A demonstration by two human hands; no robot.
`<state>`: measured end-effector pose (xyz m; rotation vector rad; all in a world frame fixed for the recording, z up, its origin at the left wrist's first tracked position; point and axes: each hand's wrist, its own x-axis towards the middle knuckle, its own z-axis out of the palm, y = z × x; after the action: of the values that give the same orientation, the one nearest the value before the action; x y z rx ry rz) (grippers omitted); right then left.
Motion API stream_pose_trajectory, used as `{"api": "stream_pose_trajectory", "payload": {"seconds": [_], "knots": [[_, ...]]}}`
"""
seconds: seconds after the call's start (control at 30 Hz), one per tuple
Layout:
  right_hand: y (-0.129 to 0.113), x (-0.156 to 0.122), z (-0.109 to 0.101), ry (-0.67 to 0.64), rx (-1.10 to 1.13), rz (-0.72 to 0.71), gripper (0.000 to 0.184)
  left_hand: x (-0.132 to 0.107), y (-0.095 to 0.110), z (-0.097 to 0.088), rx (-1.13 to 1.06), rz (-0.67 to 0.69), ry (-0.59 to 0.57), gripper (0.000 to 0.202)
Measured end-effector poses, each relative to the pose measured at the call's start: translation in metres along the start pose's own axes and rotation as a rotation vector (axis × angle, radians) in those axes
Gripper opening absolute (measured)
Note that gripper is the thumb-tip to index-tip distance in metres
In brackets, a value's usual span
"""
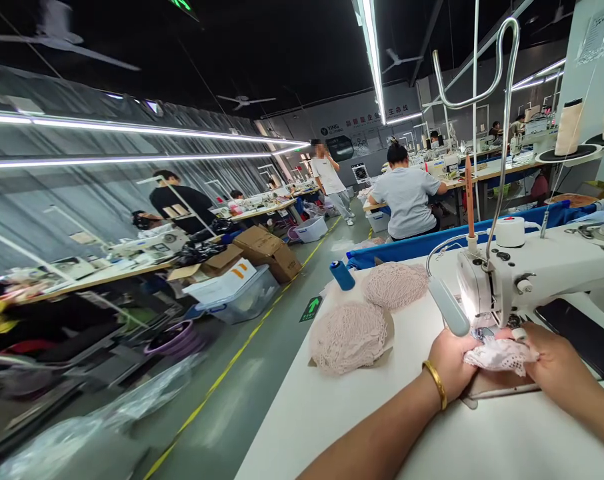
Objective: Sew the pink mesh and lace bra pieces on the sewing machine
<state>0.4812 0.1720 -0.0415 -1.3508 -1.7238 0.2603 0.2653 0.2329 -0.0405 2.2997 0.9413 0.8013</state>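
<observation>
A small piece of pale pink lace fabric [500, 355] lies bunched under the head of a white sewing machine [482, 277]. My left hand [450, 360], with a gold bangle at the wrist, grips the lace from its left side. From the right, my right hand [552, 353] pinches the other side of it. Both sets of fingertips are close to the presser foot, and the needle area is partly hidden. Left of the machine, two piles of beige-pink lace pieces [349, 337] rest on the white table [302, 420].
A blue thread spool [342, 275] stands behind the lace piles. A dark phone [582, 337] lies right of my right hand. Thread cones [569, 127] stand at the upper right. Beyond the table are a taped aisle, a plastic bin [247, 297], cardboard boxes [267, 252] and several people.
</observation>
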Motion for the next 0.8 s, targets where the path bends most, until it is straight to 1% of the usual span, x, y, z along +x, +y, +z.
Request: {"api": "stream_pose_trajectory", "payload": {"seconds": [0.13, 0.3, 0.47, 0.57, 0.8], "knots": [[0.005, 0.000, 0.001, 0.012, 0.115, 0.119, 0.021, 0.003, 0.001, -0.001, -0.068, -0.008, -0.005, 0.016], [0.005, 0.002, 0.003, 0.020, 0.235, 0.192, 0.029, 0.009, 0.005, -0.008, -0.146, -0.040, -0.019, 0.020], [-0.003, 0.004, 0.002, 0.010, 0.295, 0.197, 0.034, 0.010, 0.011, -0.015, -0.187, -0.053, -0.055, 0.020], [-0.006, 0.004, 0.001, -0.002, 0.312, 0.186, 0.033, 0.009, 0.014, -0.016, -0.189, -0.062, -0.064, 0.019], [-0.005, 0.002, 0.003, -0.047, 0.303, 0.116, 0.034, 0.004, 0.012, -0.005, -0.143, -0.084, -0.012, 0.023]]}}
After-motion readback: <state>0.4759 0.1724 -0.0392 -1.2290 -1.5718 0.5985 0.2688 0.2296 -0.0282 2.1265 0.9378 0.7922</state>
